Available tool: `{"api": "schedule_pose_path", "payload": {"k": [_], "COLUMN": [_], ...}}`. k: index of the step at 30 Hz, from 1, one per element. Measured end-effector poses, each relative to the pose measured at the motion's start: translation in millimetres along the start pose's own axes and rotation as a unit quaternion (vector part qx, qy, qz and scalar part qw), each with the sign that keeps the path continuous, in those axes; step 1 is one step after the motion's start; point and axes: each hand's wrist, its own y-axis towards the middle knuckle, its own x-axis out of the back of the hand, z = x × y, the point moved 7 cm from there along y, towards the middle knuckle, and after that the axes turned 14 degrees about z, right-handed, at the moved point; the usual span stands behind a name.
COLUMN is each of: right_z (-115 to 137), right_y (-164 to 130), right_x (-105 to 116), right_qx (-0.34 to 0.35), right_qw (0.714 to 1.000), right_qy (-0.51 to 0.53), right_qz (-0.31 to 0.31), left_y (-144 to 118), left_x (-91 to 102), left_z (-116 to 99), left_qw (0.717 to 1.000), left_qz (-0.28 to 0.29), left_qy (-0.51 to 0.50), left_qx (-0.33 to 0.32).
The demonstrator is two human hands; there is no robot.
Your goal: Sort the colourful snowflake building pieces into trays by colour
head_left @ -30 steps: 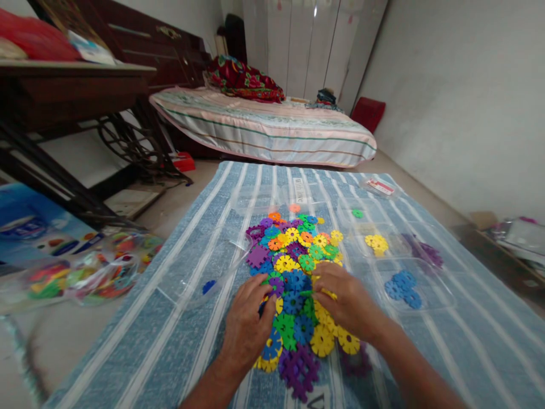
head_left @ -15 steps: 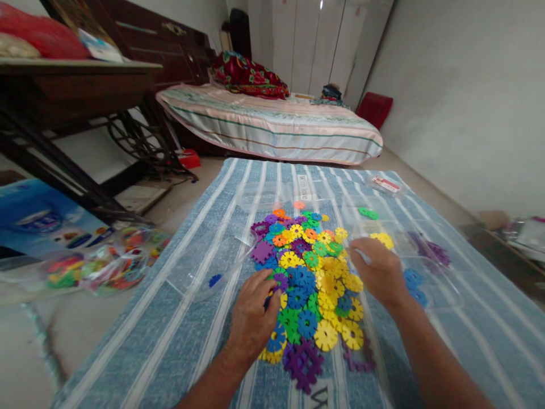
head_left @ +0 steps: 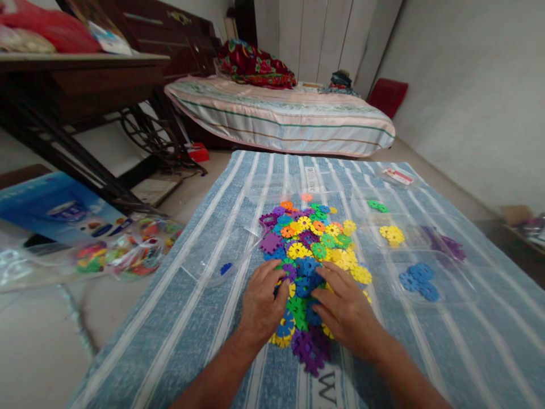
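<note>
We've got both hands, left hand [head_left: 263, 304] and right hand [head_left: 343, 309], flat and open, holding nothing, on the heap of colourful plastic snowflake discs [head_left: 313, 250]; a careless sweep could scatter them off the blue striped cloth [head_left: 179, 318].

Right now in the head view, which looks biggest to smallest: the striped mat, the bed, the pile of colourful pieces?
1. Striped mat
2. Bed, though it lies farther off, so unsure
3. Pile of colourful pieces
</note>
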Motion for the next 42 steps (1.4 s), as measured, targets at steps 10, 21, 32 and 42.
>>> {"api": "schedule_pose_path", "payload": {"k": [10, 21, 32, 42], "right_z": [28.8, 30.9, -63.5, -112.5], "right_y": [9.4, 5.3, 27.8, 29.2], "right_x": [-21.7, -16.6, 59.7, 76.7], "right_qx": [0.019, 0.064, -0.026, -0.150], "right_qw": [0.996, 0.996, 0.990, 0.972], "right_qy": [-0.031, -0.019, -0.045, -0.090], "right_qz": [0.079, -0.055, -0.128, -0.157], "left_y": [-0.5, -0.6, -1.3, -0.2], "left_x": [-0.2, 1.7, 0.6, -2.1], "left_z": [0.2, -2.5, 4.9, 4.3], "left_qw": [1.000, 1.000, 0.999, 1.000], "left_qz": [0.002, -0.007, -0.024, -0.007], "left_qy": [0.004, 0.019, 0.022, 0.012], "left_qx": [0.002, -0.010, -0.027, -0.020]}}
